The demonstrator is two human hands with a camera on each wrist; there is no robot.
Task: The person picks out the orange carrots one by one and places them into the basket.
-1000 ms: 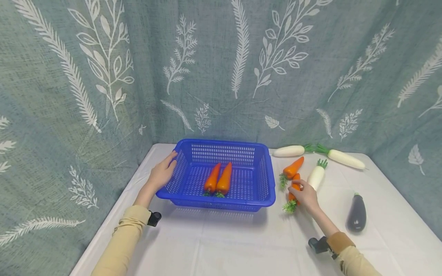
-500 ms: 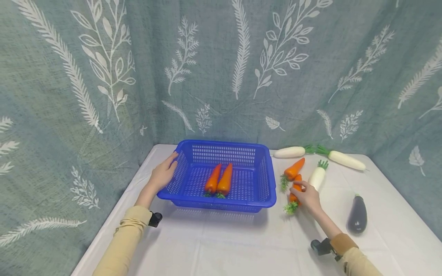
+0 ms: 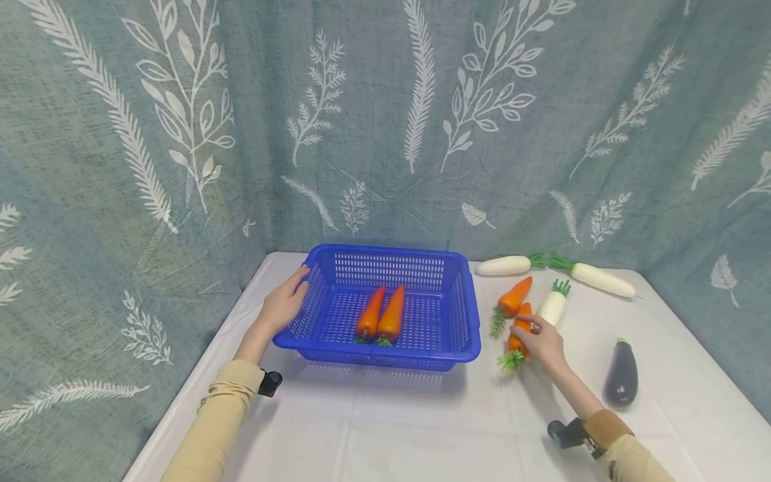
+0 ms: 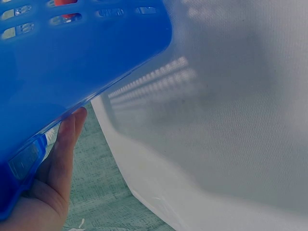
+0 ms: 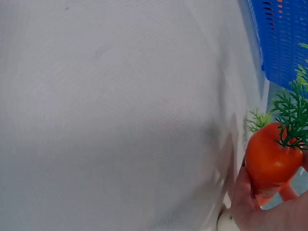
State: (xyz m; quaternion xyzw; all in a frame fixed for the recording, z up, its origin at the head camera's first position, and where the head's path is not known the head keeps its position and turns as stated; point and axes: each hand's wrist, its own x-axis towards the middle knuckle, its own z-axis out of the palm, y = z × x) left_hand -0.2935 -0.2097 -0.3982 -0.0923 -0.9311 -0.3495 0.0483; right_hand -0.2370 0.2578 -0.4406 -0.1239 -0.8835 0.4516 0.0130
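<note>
My left hand [image 3: 282, 308] rests against the left end of a blue plastic basket [image 3: 385, 354], its fingers fairly straight along the rim. In the left wrist view, those fingers [image 4: 67, 139] touch the basket's outer edge. Two orange carrots [image 3: 392, 313] lie side by side inside. To the right of the basket, my right hand [image 3: 545, 343] pinches another carrot [image 3: 516, 343] between thumb and fingers. The right wrist view shows this carrot's thick orange end [image 5: 272, 156] and green leaves close up. One more carrot [image 3: 515, 296] lies just beyond it on the table.
A white radish [image 3: 551, 308] lies right beside my right hand. Two more white radishes, one on the left [image 3: 503, 265] and one on the right [image 3: 602, 279], lie at the back. A dark eggplant [image 3: 622, 375] is further right on the white-covered table [image 3: 421, 428]. A patterned curtain [image 3: 373, 134] hangs behind.
My right hand and the carrot it pinches have shifted slightly to the right. My left hand stays at the basket, which has not visibly moved.
</note>
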